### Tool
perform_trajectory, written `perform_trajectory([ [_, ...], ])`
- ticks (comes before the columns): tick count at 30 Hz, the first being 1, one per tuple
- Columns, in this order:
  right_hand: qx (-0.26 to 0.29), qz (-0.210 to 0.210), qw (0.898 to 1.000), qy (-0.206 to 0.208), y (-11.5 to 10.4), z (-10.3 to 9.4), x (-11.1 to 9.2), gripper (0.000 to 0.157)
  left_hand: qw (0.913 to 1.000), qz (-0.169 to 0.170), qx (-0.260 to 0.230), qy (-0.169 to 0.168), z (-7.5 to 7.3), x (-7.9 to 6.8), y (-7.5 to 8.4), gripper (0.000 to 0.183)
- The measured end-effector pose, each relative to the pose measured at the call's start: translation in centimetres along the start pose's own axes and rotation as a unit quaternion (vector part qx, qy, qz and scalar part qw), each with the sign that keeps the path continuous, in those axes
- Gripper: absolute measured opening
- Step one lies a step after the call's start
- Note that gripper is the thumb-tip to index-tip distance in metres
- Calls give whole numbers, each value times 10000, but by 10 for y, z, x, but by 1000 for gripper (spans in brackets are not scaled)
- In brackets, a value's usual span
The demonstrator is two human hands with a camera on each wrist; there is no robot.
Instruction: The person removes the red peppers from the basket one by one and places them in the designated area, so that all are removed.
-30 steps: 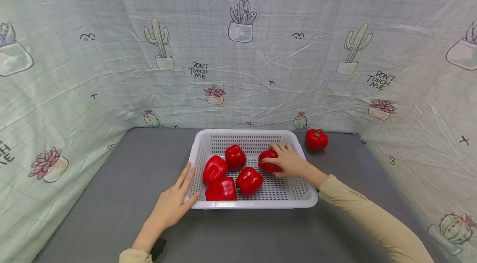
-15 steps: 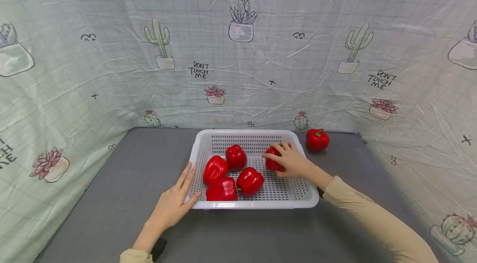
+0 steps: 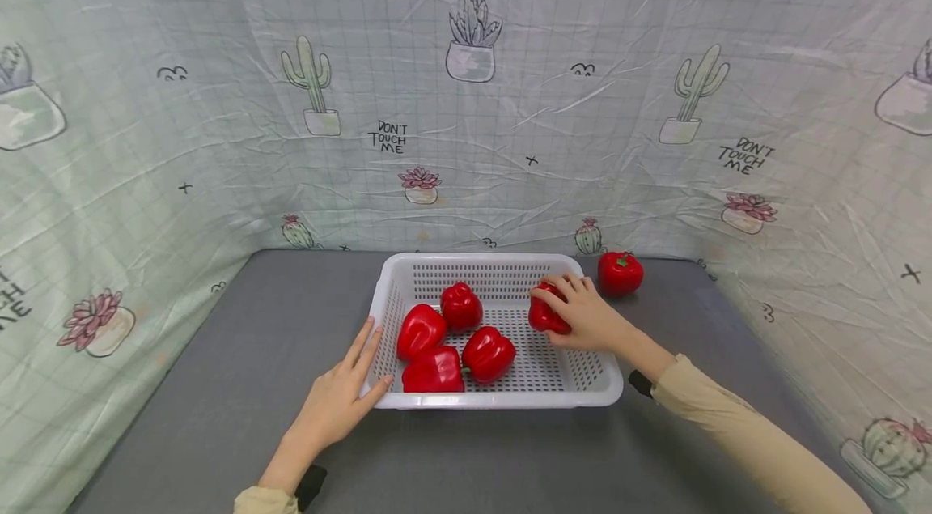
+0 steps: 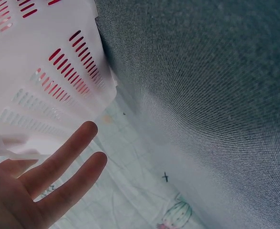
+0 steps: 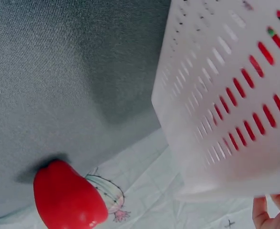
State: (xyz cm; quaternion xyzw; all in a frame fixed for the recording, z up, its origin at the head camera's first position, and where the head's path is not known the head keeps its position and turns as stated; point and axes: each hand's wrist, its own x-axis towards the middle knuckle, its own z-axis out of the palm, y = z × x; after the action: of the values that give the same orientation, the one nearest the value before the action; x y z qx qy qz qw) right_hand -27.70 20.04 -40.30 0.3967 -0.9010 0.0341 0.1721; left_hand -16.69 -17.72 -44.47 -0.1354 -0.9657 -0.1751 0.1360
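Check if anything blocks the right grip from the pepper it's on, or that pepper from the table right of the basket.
Nothing visible between right grip and held pepper; they touch. The basket's right wall stands between that pepper and the table; beyond it, toward the back, sits another pepper.

Soft even light, dimmer wrist views

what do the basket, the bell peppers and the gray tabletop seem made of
White basket: likely molded plastic, low sheen; smooth rim, rows of slots.
Red bell peppers: smooth and glossy, with bright highlights; real or artificial, I can't tell.
Gray tabletop: matte, perhaps fabric-covered; the left wrist view shows fine ribbing.
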Motion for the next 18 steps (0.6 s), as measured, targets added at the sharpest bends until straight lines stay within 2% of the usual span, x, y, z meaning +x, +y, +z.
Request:
perform_trajectory([
  [10, -34, 102, 9956, 928, 3, -22, -9, 77, 10000, -19, -7, 2, -1, 1, 1, 70],
  [18, -239, 139, 9890, 1450, 9, -27, -18, 71, 10000, -31, 1, 2, -1, 0, 0, 70],
])
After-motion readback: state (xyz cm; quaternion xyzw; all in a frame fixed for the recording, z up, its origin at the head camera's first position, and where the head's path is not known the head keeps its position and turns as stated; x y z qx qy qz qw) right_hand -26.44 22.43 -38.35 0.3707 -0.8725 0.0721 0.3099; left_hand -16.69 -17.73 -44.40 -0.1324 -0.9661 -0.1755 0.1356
